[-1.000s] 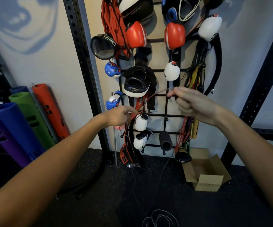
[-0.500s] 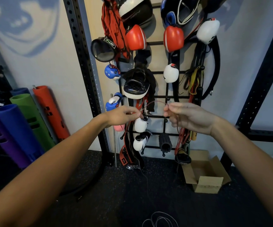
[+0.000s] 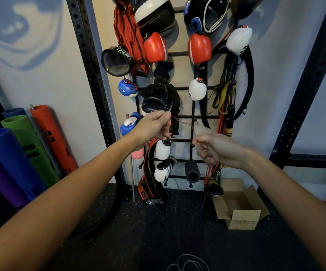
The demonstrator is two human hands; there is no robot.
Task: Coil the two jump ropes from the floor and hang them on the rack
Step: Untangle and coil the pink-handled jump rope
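Jump rope [image 3: 187, 255] on blk floor [image 3: 138, 222] nr rack [image 3: 177, 54]

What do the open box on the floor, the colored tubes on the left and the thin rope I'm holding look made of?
The box: brown cardboard, matte, with creased flaps. The tubes: probably foam, matte, with thick soft-looking walls around hollow cores. The jump rope: thin, stiff-arching line, perhaps coated cable; too fine to confirm.

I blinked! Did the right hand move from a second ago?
Yes. The right hand dropped from one horizontal bar of the black wire wall rack to the bar below.
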